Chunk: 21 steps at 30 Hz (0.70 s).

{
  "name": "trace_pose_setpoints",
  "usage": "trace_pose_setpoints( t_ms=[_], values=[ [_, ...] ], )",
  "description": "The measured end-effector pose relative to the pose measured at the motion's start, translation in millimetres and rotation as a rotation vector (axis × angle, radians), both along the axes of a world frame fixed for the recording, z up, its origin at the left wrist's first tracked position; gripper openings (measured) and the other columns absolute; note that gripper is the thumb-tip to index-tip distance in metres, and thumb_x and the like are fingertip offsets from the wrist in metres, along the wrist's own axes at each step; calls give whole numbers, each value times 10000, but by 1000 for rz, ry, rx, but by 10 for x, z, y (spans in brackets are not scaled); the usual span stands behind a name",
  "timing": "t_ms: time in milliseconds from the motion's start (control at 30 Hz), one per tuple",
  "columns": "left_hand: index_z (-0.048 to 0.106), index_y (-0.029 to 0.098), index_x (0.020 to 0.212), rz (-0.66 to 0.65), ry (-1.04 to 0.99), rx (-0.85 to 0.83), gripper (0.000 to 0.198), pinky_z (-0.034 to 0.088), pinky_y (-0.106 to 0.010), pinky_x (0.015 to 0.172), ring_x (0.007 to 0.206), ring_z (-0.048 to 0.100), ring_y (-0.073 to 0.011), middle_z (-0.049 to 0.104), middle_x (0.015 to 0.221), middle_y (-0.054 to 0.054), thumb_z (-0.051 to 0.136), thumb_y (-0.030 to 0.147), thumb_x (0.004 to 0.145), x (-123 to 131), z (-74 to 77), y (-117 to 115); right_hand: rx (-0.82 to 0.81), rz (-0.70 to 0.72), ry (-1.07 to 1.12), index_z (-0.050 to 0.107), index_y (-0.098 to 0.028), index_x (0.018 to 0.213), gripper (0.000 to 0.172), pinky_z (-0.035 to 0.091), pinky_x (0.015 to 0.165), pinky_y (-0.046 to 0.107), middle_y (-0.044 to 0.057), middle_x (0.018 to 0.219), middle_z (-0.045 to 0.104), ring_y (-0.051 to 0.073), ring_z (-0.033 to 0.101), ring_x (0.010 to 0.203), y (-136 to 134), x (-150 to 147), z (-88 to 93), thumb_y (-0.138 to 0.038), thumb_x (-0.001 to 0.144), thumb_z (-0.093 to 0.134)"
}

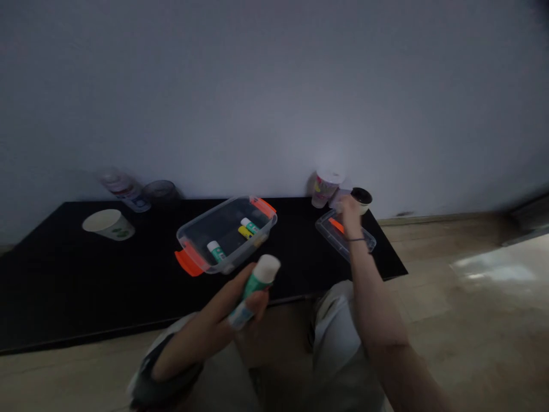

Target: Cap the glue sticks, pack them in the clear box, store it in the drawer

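Observation:
My left hand [240, 297] is closed round a green and white tube with a white cap [256, 283], held over the near edge of the black table [64, 286]. My right hand [349, 210] reaches to the table's far right corner and grips a small pale container [341, 196] next to a dark round cup [362, 198]. A clear plastic box with orange handles [189, 262] sits mid-table. It holds two green and white tubes [215, 250] and a yellow one [245, 232].
A clear lid with an orange clip [330, 229] lies under my right wrist. A printed cup [323, 187] stands by the wall. At the left are a white paper cup [109, 224], a tilted bottle [126, 191] and a dark bowl [160, 190]. My knees are below the table edge.

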<state>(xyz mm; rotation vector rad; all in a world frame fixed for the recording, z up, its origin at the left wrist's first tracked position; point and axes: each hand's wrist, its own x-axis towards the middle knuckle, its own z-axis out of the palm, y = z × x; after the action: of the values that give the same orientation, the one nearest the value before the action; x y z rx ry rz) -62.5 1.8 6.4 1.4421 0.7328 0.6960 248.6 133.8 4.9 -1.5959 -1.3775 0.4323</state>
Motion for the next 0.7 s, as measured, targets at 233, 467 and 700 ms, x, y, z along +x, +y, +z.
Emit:
trace_pose_setpoints(
  t_ms=[233, 467, 700],
  values=[
    [508, 176, 950, 105, -84, -451, 250, 474, -233, 617, 611, 516, -91, 530, 758, 19, 593, 409, 917, 709, -717, 441, -816, 251, -717, 674, -187, 1104, 337, 497, 859, 333, 139, 1154, 711, 282, 668, 1092, 228, -402, -831, -424, 865, 643],
    [473, 192, 1193, 311, -91, -507, 405, 543, -346, 869, 853, 681, -161, 634, 967, -46, 681, 207, 846, 704, -1292, 715, -711, 209, -741, 621, -184, 1268, 435, 484, 940, 325, 160, 1320, 632, 272, 609, 1222, 269, -281, -889, -483, 962, 545],
    [393, 188, 1420, 315, -198, -272, 800, 344, -534, 1163, 1274, 573, -290, 580, 1370, -158, 793, 299, 737, 815, -1641, 913, -713, 686, -287, 645, -176, 991, 427, 489, 512, 175, 34, 853, 740, 116, 680, 630, 68, -629, -807, -592, 917, 586]
  ],
)
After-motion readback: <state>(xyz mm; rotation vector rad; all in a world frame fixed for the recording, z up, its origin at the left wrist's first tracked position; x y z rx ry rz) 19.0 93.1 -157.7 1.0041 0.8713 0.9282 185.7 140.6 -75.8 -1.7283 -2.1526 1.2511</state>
